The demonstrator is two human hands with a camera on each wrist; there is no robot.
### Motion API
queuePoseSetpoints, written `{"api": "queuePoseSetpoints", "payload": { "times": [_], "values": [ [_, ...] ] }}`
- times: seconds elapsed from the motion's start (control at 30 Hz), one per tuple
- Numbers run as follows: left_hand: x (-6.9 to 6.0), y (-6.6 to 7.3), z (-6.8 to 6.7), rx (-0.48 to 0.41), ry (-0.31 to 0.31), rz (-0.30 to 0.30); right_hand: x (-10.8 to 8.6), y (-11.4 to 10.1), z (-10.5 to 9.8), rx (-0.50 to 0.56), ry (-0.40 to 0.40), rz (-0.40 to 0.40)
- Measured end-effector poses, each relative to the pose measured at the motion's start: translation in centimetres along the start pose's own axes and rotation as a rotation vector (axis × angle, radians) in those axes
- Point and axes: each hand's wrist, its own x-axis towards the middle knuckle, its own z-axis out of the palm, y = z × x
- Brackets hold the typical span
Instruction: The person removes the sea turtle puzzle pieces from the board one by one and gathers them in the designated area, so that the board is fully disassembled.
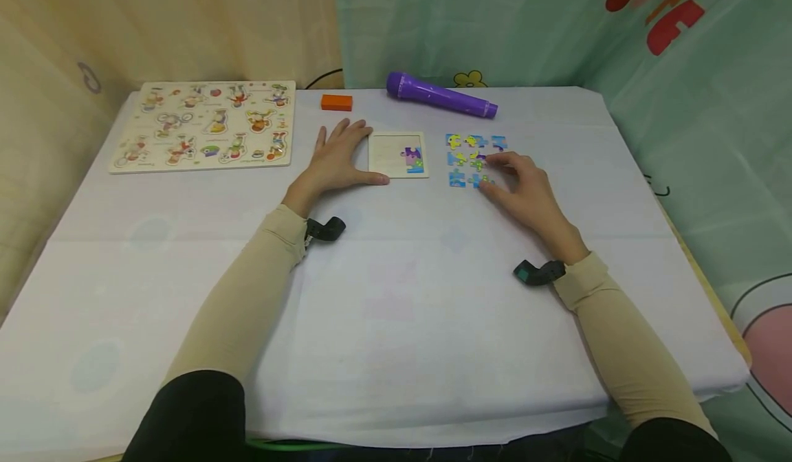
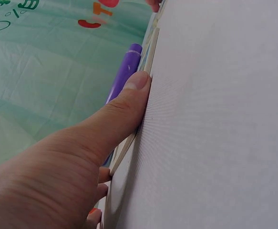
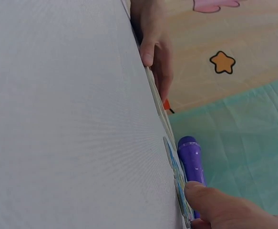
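Observation:
A small wooden puzzle tray (image 1: pixel 385 154) lies on the table, with a few joined jigsaw pieces (image 1: pixel 414 161) at its right side. My left hand (image 1: pixel 337 156) spreads its fingers at the tray's left edge, its thumb (image 2: pixel 136 83) along the near corner. To the right of the tray, several loose jigsaw pieces (image 1: pixel 456 177) lie in rough rows, blue with yellow and purple. My right hand (image 1: pixel 522 190) reaches over the right-hand pieces, thumb and forefinger apart. Its thumb (image 3: pixel 196 191) is at the pieces' near edge; the other fingertips are partly hidden.
A large wooden picture board (image 1: pixel 204 128) lies at the back left. Behind the tray are an orange block (image 1: pixel 337 102) and a purple toy microphone (image 1: pixel 441 96). Curtains (image 1: pixel 526 29) hang close behind the white-covered table (image 1: pixel 396 297).

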Motion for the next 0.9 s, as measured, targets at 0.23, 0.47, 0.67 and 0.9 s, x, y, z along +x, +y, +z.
{"api": "queuePoseSetpoints", "payload": {
  "times": [0.23,0.47,0.67,0.9],
  "values": [
    [-0.16,0.18,-0.08,0.003,0.009,0.001,0.02,-0.01,0.11,-0.006,0.001,-0.071],
    [-0.24,0.28,-0.15,0.004,0.006,-0.001,0.08,-0.54,0.51,-0.020,-0.065,-0.167],
    [-0.26,0.30,-0.20,0.006,0.002,0.001,0.13,-0.43,0.67,-0.031,-0.071,-0.154],
    [-0.26,0.24,-0.14,0.000,0.005,0.003,0.01,-0.38,0.74,-0.031,-0.047,-0.185]
  ]
}}
